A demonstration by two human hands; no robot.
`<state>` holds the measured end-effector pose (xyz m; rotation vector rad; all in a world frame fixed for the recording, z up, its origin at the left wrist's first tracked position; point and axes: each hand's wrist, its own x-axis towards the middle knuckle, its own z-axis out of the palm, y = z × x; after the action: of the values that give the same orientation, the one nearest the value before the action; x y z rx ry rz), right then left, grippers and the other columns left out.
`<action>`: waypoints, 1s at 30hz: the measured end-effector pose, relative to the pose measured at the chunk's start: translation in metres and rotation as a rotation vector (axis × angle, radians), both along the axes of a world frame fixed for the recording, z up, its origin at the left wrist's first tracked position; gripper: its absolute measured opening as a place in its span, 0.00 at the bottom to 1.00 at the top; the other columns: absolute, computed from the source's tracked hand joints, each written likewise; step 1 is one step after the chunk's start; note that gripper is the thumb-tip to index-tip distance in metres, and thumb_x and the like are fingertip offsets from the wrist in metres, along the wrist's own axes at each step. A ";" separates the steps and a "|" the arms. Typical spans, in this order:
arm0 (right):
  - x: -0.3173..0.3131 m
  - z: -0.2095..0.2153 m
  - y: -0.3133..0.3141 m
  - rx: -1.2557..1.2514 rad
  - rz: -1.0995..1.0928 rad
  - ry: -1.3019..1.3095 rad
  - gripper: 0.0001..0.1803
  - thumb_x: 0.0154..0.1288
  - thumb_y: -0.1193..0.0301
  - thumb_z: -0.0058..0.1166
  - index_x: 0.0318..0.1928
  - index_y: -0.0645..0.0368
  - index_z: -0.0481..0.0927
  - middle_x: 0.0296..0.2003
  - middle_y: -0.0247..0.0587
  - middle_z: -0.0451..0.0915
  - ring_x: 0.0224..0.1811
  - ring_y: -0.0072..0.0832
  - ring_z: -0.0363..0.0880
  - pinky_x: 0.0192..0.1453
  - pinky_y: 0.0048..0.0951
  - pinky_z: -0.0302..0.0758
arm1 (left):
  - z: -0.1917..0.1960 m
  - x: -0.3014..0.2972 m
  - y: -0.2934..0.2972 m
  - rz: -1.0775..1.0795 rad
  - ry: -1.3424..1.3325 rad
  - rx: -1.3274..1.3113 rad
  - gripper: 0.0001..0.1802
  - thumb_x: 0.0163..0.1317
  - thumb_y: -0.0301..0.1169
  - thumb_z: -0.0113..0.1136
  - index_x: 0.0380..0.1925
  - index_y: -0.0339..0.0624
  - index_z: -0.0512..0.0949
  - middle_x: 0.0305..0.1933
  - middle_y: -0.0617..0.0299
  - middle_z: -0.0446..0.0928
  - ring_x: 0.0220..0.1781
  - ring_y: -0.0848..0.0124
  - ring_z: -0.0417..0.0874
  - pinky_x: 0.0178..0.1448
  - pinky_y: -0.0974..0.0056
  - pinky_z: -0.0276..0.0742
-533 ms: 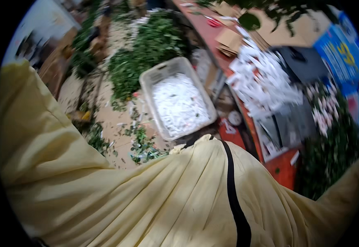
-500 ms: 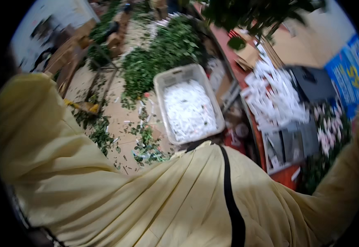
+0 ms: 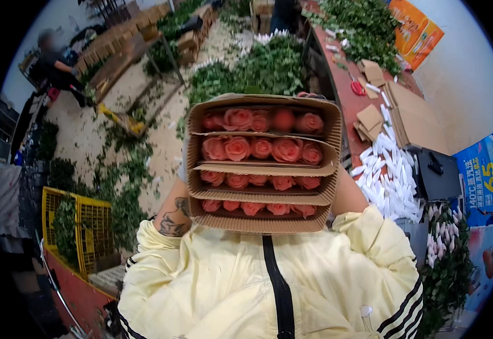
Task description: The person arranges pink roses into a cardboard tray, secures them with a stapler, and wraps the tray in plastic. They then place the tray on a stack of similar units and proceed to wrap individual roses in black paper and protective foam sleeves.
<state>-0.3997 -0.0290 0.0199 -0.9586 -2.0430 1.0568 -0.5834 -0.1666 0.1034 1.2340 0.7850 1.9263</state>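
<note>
A bundle of pink roses [image 3: 260,148] in corrugated cardboard [image 3: 263,225] is held up close before my chest, blooms toward me. The flowers lie in stacked rows with cardboard layers between them. My left forearm [image 3: 174,217], tattooed, reaches up to the bundle's left side, and my right forearm [image 3: 349,195] comes to its right side. Both hands support it from behind or the sides; their fingers are hidden by the bundle.
On the red table to the right lie a heap of white tube-like pieces [image 3: 390,181], cardboard sheets [image 3: 413,121] and red-handled scissors [image 3: 358,87]. Cut greenery [image 3: 263,68] lies beyond. A yellow crate [image 3: 79,229] stands left; farther back is another person [image 3: 57,65].
My arms were spread wide to both sides; now they are drawn in before me with the rose bundle between them. It covers the place where the white basin showed.
</note>
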 end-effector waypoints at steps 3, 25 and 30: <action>-0.001 -0.033 -0.004 -0.062 -0.015 0.033 0.28 0.61 0.57 0.53 0.56 0.61 0.70 0.56 0.51 0.71 0.54 0.39 0.73 0.55 0.41 0.73 | -0.031 -0.003 -0.018 0.069 -0.011 -0.075 0.33 0.61 0.51 0.50 0.51 0.30 0.67 0.51 0.48 0.74 0.52 0.62 0.77 0.57 0.59 0.74; 0.100 -0.058 -0.047 -0.051 -0.174 0.000 0.26 0.63 0.61 0.53 0.58 0.61 0.69 0.58 0.50 0.69 0.56 0.38 0.72 0.56 0.40 0.73 | -0.068 0.005 -0.026 0.212 -0.001 -0.222 0.37 0.63 0.59 0.42 0.43 0.29 0.74 0.45 0.47 0.77 0.49 0.61 0.79 0.56 0.58 0.74; 0.114 -0.067 -0.056 -0.025 -0.191 -0.008 0.26 0.64 0.62 0.53 0.59 0.60 0.69 0.59 0.50 0.69 0.57 0.38 0.71 0.56 0.40 0.73 | -0.070 0.008 -0.027 0.222 0.006 -0.215 0.39 0.64 0.61 0.40 0.41 0.28 0.75 0.44 0.47 0.78 0.49 0.61 0.79 0.56 0.58 0.74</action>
<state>-0.2859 -0.0851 -0.0473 -1.1473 -1.9049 0.9796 -0.5757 -0.1937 0.0337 1.0590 1.1407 1.9512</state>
